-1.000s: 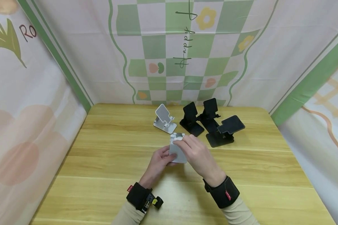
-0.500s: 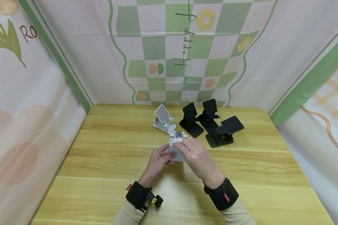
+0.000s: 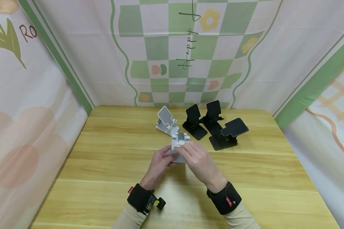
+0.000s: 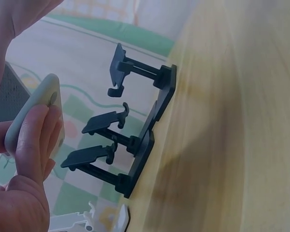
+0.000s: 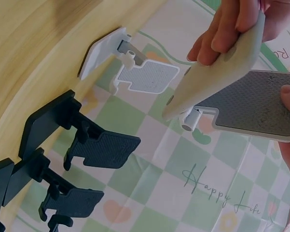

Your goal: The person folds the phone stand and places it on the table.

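Over the middle of the table, both hands hold a white folding phone stand [image 3: 181,137] in the air. My left hand [image 3: 158,163] grips its base plate, fingers spread along the outer face in the left wrist view. My right hand [image 3: 201,161] pinches the padded cradle plate [image 5: 253,104], thumb on the grey pad in the right wrist view. Base and cradle stand apart at an angle there, with a hinge barrel between them. Behind the hands, a second white phone stand [image 3: 166,120] sits unfolded on the table.
Three black phone stands [image 3: 193,121], unfolded, stand close together at the back right of the wooden table [image 3: 109,159]. A patterned cloth [image 3: 177,47] hangs behind the table's back edge. Black bands with gear circle both wrists.
The held phone stand has tipped so that its hinge end shows more. My right hand has shifted slightly down with the cradle. The stands on the table stay in place.
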`<move>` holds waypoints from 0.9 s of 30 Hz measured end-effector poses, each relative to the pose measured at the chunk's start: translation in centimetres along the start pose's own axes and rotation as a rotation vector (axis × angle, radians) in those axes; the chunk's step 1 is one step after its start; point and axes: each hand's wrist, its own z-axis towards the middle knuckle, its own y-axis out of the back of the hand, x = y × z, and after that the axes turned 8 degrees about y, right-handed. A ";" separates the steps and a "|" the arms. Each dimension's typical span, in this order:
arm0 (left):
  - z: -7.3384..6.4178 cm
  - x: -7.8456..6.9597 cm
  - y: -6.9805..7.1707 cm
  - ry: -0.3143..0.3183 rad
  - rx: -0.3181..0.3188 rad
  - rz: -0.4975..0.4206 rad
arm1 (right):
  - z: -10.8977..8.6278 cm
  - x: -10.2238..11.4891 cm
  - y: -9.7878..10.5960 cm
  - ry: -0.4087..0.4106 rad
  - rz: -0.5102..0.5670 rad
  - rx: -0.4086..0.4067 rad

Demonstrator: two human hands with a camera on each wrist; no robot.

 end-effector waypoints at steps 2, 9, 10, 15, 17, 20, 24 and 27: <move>0.0 0.0 0.0 0.002 -0.003 -0.002 | 0.0 0.0 -0.1 0.003 -0.005 -0.004; 0.1 -0.1 -0.1 -0.031 0.005 -0.014 | -0.1 0.0 -0.6 0.020 0.008 -0.051; 0.0 -0.2 0.0 -0.035 0.004 -0.016 | -0.1 0.0 -0.6 0.025 0.008 -0.054; -0.1 -0.3 0.0 -0.030 0.000 -0.037 | -0.1 0.1 -0.7 0.041 0.005 -0.047; -0.1 -0.4 0.0 -0.023 -0.002 -0.047 | -0.1 0.2 -0.8 0.041 0.008 -0.050; -0.1 -0.4 0.0 -0.026 -0.005 -0.065 | -0.1 0.2 -0.9 0.046 0.014 -0.063; 0.0 -0.4 0.0 -0.050 0.004 -0.102 | -0.1 0.3 -1.1 0.054 0.019 -0.065; -0.1 -0.3 -0.1 -0.055 0.009 -0.119 | 0.0 0.2 -1.1 0.052 0.020 -0.053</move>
